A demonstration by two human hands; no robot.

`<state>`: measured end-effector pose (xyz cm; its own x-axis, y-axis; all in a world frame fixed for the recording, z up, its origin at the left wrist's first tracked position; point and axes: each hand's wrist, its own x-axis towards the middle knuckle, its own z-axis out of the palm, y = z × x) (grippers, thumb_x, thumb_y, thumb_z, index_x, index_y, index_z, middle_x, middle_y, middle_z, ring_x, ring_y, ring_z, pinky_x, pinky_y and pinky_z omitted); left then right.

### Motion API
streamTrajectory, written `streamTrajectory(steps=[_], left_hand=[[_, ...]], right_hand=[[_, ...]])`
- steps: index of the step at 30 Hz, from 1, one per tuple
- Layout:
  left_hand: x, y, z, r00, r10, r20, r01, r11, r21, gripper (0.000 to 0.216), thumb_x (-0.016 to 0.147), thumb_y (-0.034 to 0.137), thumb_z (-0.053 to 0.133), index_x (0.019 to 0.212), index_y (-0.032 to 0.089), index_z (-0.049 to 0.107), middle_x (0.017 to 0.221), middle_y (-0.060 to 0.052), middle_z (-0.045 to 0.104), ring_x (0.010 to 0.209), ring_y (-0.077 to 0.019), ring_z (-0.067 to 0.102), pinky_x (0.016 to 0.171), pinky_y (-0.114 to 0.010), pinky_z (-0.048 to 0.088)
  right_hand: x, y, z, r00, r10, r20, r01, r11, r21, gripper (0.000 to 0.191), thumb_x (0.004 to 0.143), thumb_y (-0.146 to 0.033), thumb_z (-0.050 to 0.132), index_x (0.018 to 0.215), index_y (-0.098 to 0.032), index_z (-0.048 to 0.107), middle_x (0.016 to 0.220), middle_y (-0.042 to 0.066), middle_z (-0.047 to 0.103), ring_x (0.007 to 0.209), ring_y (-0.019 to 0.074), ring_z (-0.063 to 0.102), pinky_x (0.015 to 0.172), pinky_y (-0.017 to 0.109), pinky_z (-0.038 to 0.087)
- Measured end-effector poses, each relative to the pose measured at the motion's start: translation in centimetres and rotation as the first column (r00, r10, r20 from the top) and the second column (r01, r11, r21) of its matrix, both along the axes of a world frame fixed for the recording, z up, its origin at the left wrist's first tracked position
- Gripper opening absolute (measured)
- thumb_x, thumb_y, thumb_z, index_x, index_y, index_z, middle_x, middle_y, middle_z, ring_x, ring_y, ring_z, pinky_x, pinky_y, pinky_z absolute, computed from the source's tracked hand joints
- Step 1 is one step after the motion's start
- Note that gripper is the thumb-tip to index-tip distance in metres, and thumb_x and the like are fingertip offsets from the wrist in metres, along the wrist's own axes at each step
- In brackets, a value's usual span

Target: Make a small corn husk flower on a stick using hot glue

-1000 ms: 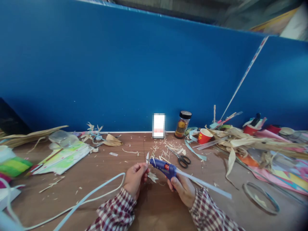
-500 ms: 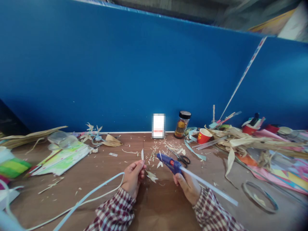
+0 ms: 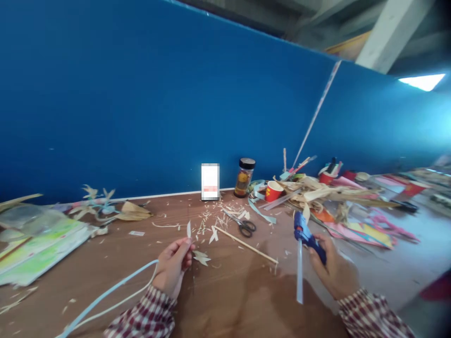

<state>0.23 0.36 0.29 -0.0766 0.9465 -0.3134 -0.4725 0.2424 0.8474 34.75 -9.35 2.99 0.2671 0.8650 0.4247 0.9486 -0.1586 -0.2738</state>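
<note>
Between thumb and fingertips, my left hand [image 3: 173, 268] pinches a small, pale, pointed husk piece [image 3: 189, 229], its tip upward. My right hand [image 3: 334, 271] is wrapped round the handle of a blue hot glue gun [image 3: 305, 232], held over the right side of the table. A long clear glue stick [image 3: 299, 274] sticks out of the gun and hangs toward me. Just past my left hand lie cut husk leaves [image 3: 201, 257]. Between the hands, a thin pale stick [image 3: 246, 244] rests on the table, near black-handled scissors [image 3: 245, 227].
A lit phone-like white screen [image 3: 210, 182] stands against the blue partition [image 3: 158, 103]. Beside it are a dark-lidded jar [image 3: 244, 178] and a red paper cup [image 3: 273, 191]. Dried husks [image 3: 327, 193] pile up at right; painted paper [image 3: 45, 249] lies left. A pale blue cord [image 3: 116, 286] crosses near my left wrist.
The view has swung to the right. My right hand has carried the glue gun rightward and turned it, so its glue stick points toward me. My left hand still pinches the husk piece.
</note>
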Motion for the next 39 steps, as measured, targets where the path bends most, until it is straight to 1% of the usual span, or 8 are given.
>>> streamTrajectory(steps=[6,18,23,26,30,33,35,39], left_hand=[[0.1,0.0,0.0,0.998,-0.009,-0.057,0.008,1.0,-0.021,0.033,0.05,0.029,0.074,0.075,0.013,0.059,0.057,0.002,0.06,0.044,-0.0029,0.043,0.038,-0.011,0.036],[0.3,-0.2,0.1,0.997,-0.007,-0.072,0.008,1.0,0.01,0.03,0.052,0.028,0.072,0.076,0.013,0.06,0.057,0.001,0.059,0.043,-0.0044,0.044,0.038,-0.013,0.036],[0.4,-0.2,0.0,0.998,-0.016,-0.066,0.017,1.0,0.022,0.028,0.056,0.028,0.071,0.075,0.012,0.058,0.056,0.002,0.059,0.043,-0.0033,0.043,0.038,-0.013,0.034],[0.5,-0.2,-0.2,0.997,-0.022,-0.079,0.024,0.999,0.029,0.028,0.057,0.029,0.07,0.075,0.012,0.058,0.057,0.001,0.059,0.043,-0.0033,0.043,0.038,-0.013,0.034],[0.5,-0.3,-0.2,0.995,-0.021,-0.095,0.023,0.999,0.025,0.028,0.057,0.031,0.07,0.075,0.013,0.059,0.056,0.002,0.06,0.042,-0.0036,0.043,0.039,-0.014,0.035],[0.5,-0.4,0.0,0.994,-0.022,-0.103,0.025,0.999,0.026,0.028,0.056,0.031,0.07,0.074,0.013,0.059,0.055,0.002,0.059,0.041,-0.004,0.044,0.039,-0.015,0.034],[0.6,-0.5,0.1,0.994,-0.018,-0.106,0.021,0.999,0.029,0.029,0.055,0.032,0.07,0.075,0.013,0.06,0.055,0.002,0.059,0.042,-0.0043,0.044,0.04,-0.015,0.034],[0.6,-0.4,-0.1,0.994,0.007,-0.109,-0.004,1.0,0.029,0.032,0.053,0.034,0.071,0.074,0.013,0.06,0.055,0.001,0.059,0.041,-0.0052,0.045,0.04,-0.017,0.036]], right_hand=[[5.0,-3.4,-1.3,0.94,-0.272,0.205,0.299,0.948,-0.113,0.034,0.081,-0.039,0.036,0.104,-0.018,0.046,0.069,0.009,0.063,0.056,0.0251,0.06,0.047,0.032,0.04],[7.4,-5.4,-3.8,0.913,-0.264,0.31,0.315,0.941,-0.125,0.028,0.079,-0.036,0.04,0.098,-0.017,0.05,0.086,0.016,0.061,0.079,0.0304,0.057,0.066,0.04,0.044],[7.7,-6.2,-1.7,0.963,-0.227,0.147,0.24,0.968,-0.079,0.037,0.076,-0.046,0.044,0.104,-0.022,0.047,0.087,0.014,0.058,0.079,0.0289,0.058,0.066,0.04,0.044],[4.4,-5.6,1.5,0.993,-0.113,-0.045,0.112,0.993,-0.026,0.038,0.076,-0.046,0.045,0.107,-0.025,0.046,0.088,0.011,0.058,0.073,0.0222,0.059,0.062,0.033,0.047],[-4.4,-2.2,4.1,0.949,0.275,-0.156,-0.28,0.96,-0.013,0.023,0.081,-0.034,0.043,0.1,-0.022,0.051,0.084,0.008,0.06,0.075,0.0187,0.058,0.066,0.03,0.045],[-10.9,2.4,3.0,0.839,0.511,-0.188,-0.534,0.839,-0.106,0.016,0.082,-0.025,0.042,0.09,-0.021,0.056,0.084,0.004,0.06,0.078,0.0165,0.056,0.07,0.028,0.042],[-14.0,5.8,1.4,0.812,0.548,-0.202,-0.579,0.799,-0.159,0.012,0.08,-0.023,0.046,0.084,-0.02,0.056,0.08,0.002,0.06,0.074,0.0142,0.055,0.068,0.025,0.041],[-17.1,11.5,-1.1,0.888,0.434,-0.15,-0.459,0.849,-0.261,0.011,0.079,-0.026,0.048,0.082,-0.02,0.057,0.082,0.002,0.059,0.075,0.0141,0.055,0.067,0.025,0.039]])
